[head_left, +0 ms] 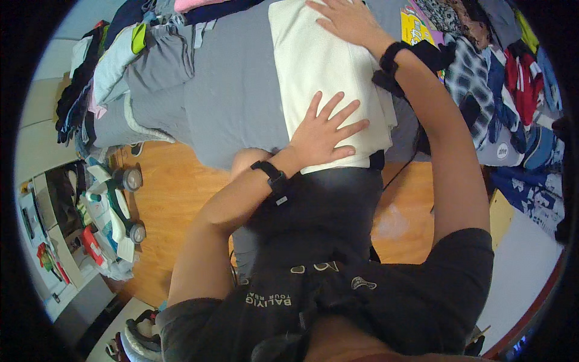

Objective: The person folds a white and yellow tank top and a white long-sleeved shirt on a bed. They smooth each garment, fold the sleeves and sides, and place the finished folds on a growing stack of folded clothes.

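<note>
A cream-white folded cloth (304, 57) lies lengthwise on the grey bed sheet (232, 84), its near end reaching the bed's edge by my lap. On that near end my left hand (324, 134) rests flat, fingers spread wide. Farther up, my right hand (347, 21) is laid across the far part of the cloth, fingers stretched out and apart. Both palms face down, and neither hand grips anything. Layered folds show along the cloth's right side. Its far end runs out of the picture at the top.
Grey shorts (160, 60) and other clothes are heaped at the bed's left. A plaid garment (470, 84), a red garment (523, 81) and more clothing crowd the right. A yellow printed item (416, 29) lies by my right wrist. A wheeled toy (114, 202) stands on the wooden floor (172, 202).
</note>
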A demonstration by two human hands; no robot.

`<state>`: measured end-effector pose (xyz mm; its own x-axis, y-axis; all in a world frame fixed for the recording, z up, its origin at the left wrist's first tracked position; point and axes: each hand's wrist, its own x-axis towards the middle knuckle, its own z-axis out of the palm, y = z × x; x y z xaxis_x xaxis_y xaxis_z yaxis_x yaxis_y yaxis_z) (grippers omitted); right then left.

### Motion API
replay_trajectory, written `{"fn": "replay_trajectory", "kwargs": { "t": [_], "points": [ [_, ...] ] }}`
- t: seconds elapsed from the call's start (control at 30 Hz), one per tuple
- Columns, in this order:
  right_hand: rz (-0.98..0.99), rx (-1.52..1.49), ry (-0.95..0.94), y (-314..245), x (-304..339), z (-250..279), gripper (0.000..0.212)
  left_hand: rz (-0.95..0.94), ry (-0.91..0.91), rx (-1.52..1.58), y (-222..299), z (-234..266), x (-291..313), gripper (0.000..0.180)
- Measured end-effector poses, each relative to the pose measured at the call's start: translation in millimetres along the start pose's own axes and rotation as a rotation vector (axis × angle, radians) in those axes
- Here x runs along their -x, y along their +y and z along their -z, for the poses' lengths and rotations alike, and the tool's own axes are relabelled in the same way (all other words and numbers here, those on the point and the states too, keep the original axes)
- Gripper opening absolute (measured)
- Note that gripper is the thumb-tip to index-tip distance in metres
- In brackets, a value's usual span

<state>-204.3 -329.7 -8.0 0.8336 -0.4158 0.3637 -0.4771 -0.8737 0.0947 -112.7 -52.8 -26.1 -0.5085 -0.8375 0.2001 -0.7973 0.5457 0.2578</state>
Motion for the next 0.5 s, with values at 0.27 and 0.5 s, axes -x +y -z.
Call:
{"fn": "replay_trajectory", "kwargs": {
  "t": [0.27,0.5],
  "points": [
    [-0.233,0.103,-0.188,-2,3,21,0.059,-0.188,-0.094,0.17,22,7,27,0.067],
    [-0.542,0.013,-0.032,-23,115,64,0.07,0.149,0.095,0.759,35,14,63,0.039]
  ]
}}
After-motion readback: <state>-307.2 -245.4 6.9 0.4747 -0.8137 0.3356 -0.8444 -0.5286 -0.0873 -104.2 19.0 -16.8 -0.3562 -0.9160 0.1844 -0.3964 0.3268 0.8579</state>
